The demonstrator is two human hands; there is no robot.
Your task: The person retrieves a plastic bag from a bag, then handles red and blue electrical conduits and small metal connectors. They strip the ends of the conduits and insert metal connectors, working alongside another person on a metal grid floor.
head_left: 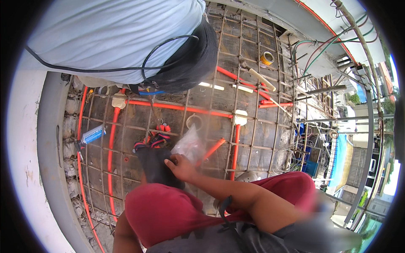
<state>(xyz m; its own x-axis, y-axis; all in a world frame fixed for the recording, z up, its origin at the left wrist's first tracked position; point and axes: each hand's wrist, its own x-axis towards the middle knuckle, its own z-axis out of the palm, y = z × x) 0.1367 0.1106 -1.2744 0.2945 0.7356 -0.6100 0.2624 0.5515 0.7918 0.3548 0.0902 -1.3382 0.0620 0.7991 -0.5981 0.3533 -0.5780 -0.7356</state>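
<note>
My right hand [182, 168] is closed on the upper edge of a dark, limp bag [158, 166] in front of my left knee, thumb and fingers pinching it. My left forearm [126, 234] passes behind that knee. A little skin [144, 177] shows beside the bag, but the left fingers are hidden. Just beyond the bag lie several red-and-black handled tools [160, 134]. A clear plastic bag [190, 143] with pale contents touches or sits close to my right hand. Near it, a short orange pipe [214, 149] slants upward.
A rebar grid [257, 139] covers the dark boards, with orange conduits [181, 108] and a pale junction box [240, 117] among the bars. A person in a light blue shirt [122, 38] fills the upper left. A blue-white tube [93, 135] lies left; a yellow roll [266, 59] far right.
</note>
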